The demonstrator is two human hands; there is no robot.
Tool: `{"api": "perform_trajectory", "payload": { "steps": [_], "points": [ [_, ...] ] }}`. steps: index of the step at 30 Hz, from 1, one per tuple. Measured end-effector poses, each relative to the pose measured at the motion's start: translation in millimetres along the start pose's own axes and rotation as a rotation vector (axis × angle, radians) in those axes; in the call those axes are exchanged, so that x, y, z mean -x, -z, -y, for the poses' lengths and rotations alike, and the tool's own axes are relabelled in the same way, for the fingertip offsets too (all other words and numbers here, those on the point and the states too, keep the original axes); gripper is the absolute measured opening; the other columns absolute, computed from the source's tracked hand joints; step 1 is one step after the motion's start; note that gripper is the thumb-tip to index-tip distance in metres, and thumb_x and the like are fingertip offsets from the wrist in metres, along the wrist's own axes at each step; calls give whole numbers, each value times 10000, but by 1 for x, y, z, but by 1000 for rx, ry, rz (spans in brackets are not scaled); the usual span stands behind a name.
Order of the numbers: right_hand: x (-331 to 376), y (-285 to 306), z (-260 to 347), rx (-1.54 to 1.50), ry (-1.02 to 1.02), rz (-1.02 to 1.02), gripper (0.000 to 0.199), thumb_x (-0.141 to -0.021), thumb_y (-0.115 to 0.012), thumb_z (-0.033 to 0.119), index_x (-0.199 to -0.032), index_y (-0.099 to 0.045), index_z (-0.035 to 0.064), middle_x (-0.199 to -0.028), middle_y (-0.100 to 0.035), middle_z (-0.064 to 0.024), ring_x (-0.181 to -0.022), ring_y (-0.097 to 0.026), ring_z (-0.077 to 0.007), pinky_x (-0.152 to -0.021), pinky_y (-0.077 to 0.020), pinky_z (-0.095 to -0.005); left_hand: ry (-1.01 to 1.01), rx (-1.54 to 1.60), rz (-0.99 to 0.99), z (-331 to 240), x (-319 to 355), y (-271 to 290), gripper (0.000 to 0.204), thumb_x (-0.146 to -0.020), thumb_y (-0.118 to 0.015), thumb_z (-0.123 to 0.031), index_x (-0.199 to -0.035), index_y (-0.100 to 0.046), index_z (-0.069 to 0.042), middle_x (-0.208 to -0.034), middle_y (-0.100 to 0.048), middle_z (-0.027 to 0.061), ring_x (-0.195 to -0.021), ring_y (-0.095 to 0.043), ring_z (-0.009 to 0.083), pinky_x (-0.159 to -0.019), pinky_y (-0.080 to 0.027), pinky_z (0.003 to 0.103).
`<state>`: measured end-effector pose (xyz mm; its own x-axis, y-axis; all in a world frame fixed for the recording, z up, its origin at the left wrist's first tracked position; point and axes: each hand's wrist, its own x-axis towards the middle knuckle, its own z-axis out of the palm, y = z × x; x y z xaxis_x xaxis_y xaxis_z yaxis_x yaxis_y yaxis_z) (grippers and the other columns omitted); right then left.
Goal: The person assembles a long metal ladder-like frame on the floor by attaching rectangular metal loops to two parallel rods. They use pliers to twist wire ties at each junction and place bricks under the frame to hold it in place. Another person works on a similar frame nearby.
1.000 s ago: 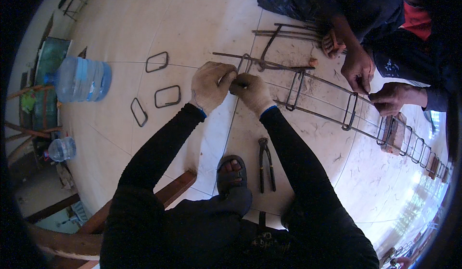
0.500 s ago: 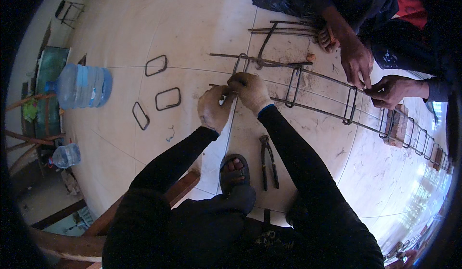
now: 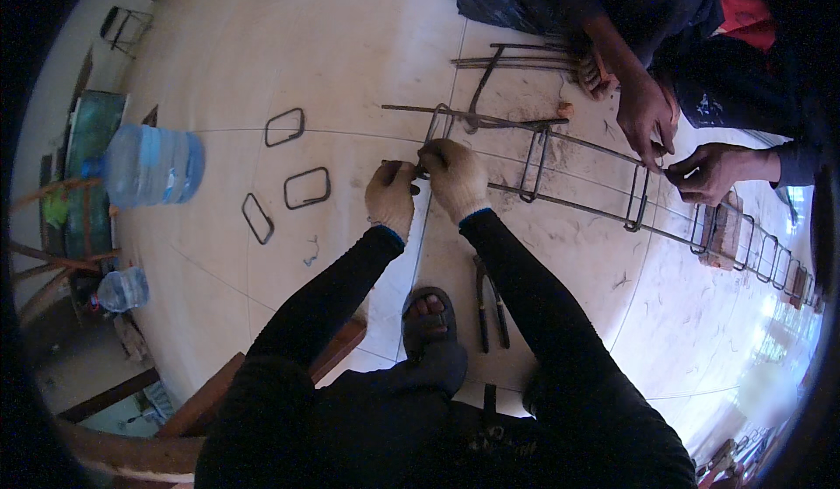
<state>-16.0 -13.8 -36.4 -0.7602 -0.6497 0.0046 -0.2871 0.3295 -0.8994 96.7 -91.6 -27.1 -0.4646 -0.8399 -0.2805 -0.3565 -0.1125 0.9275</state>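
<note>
A long rebar cage (image 3: 612, 200) of rusty bars and rectangular stirrups lies across the pale tiled floor, running to the right. My left hand (image 3: 391, 195) and my right hand (image 3: 456, 177), both in light work gloves with black sleeves, pinch the near end of a bar beside the first stirrup (image 3: 437, 126). The fingers of both are closed on the bar end. Whether wire is between them is too small to tell.
Pliers (image 3: 490, 301) lie on the floor by my sandalled foot (image 3: 429, 314). Three loose stirrups (image 3: 306, 188) lie to the left, near a large blue water jug (image 3: 149, 164). Another person's hands (image 3: 678, 152) work on the cage at upper right. A wooden plank (image 3: 262, 375) is at lower left.
My hands have dropped a little lower in the picture and stay closed together on the bar end. The other person's hands have shifted slightly along the cage.
</note>
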Motion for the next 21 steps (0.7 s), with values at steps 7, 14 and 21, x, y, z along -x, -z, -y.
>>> {"api": "perform_trajectory", "payload": {
  "steps": [7, 14, 21],
  "points": [
    [29, -16, -1, 225, 151, -251, 151, -883, -661, 157, -935, -801, 176, -929, -759, -81, -907, -709, -341, -819, -553, -479, 66, -74, 48, -20, -3, 4, 271, -1025, -649, -214, -1059, -741, 38, -937, -774, 108, -759, -689, 192, -717, -541, 332],
    [60, -20, 4, 261, 398, -346, 193, -825, -674, 89, -977, -762, 169, -917, -718, -71, -929, -681, -324, -917, -498, -509, -420, -796, 109, -40, -8, 27, 236, -966, -696, -272, -1022, -774, -57, -993, -770, 172, -909, -730, 372, -791, -564, 451],
    [73, -82, -22, 167, 165, -268, 234, -888, -612, 63, -1073, -737, 132, -1057, -706, -142, -1006, -655, -391, -865, -530, -490, -497, -1029, 348, -66, -22, 27, 316, -958, -691, -374, -1013, -783, -76, -967, -762, 156, -949, -720, 379, -839, -554, 485]
  ]
}}
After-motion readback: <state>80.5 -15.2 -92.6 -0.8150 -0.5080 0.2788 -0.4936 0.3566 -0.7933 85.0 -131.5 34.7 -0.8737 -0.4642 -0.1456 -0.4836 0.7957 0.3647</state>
